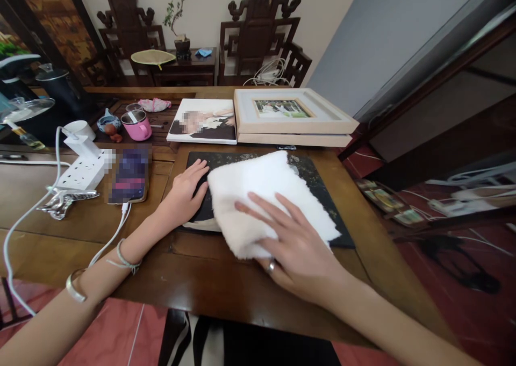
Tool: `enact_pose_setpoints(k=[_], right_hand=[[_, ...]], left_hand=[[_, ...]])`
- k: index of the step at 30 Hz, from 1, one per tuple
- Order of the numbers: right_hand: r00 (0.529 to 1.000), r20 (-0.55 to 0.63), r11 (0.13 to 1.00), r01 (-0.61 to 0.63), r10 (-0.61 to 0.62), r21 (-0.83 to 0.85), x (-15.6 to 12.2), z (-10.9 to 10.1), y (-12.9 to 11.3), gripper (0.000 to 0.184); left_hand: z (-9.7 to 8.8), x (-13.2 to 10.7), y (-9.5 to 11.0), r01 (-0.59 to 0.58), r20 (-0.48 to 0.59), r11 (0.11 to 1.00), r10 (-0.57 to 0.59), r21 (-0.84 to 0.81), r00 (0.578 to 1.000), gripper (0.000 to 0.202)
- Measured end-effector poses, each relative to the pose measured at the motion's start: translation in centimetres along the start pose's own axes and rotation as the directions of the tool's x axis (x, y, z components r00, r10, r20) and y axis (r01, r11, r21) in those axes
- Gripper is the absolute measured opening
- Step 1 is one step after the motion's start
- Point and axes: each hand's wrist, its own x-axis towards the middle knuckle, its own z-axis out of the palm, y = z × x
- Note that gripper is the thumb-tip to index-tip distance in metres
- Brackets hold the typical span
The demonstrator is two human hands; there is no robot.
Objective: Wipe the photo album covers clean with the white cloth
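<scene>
The right hand (294,248) lies flat and open on a white fluffy cloth (258,188), fingers stretched out and slightly spread, palm down. It presses on the near right part of the cloth and grips nothing. A ring (271,266) shows on one finger.

The cloth is folded into a thick pad and lies on a dark, flat picture panel (318,186), covering most of its middle. The panel lies flat on the wooden bench (193,280), near the front edge and directly in front of the person.

The left hand (183,194) rests on the left edge of the panel with its fingers loosely apart, the fingertips on the dark surface just beside the cloth. It is laid on the panel rather than closed around it. A bangle (74,286) and a thin bracelet (127,259) sit on that forearm.

Behind the panel lie a canvas photo print (203,120) and, to its right, two stacked pale picture frames (292,116). To the left of the left hand a phone (129,175) lies on a charging cable, next to a white power strip (86,170). A pink mug (137,125) stands farther back.
</scene>
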Motion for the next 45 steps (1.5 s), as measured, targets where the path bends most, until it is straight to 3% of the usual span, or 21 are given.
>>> enact_pose_setpoints(k=[4, 16, 32, 38, 41, 45], right_hand=[[0.996, 0.025, 0.996, 0.081, -0.083, 0.046, -0.7, -0.8, -0.5, 0.018], [1.000, -0.016, 0.991, -0.027, 0.026, -0.128, 0.6, -0.8, 3.2, 0.020], [0.998, -0.044, 0.993, -0.052, 0.047, -0.102, 0.5, -0.3, 2.3, 0.019], [0.999, -0.014, 0.998, 0.032, -0.033, -0.055, -0.3, -0.7, 1.1, 0.021], [1.000, 0.022, 0.998, 0.005, -0.003, -0.070, -0.4, -1.1, 2.6, 0.021], [0.994, -0.017, 0.981, -0.108, 0.107, -0.163, 0.0, -1.0, 5.5, 0.021]], left_hand=[[0.0, 0.0, -0.2, -0.025, -0.002, 1.000, 0.025, -0.005, 1.000, 0.043], [-0.4, -0.3, 0.0, 0.009, -0.008, 1.000, -0.009, 0.008, 1.000, 0.040], [-0.5, -0.2, 0.1, 0.018, 0.005, 1.000, -0.018, 0.006, 1.000, 0.042], [-0.4, -0.2, 0.2, 0.025, 0.018, 1.000, -0.025, 0.012, 1.000, 0.042], [-0.5, -0.3, 0.2, 0.019, 0.015, 1.000, -0.019, 0.008, 1.000, 0.042], [-0.7, -0.4, 0.1, 0.018, 0.017, 1.000, -0.018, 0.001, 1.000, 0.041]])
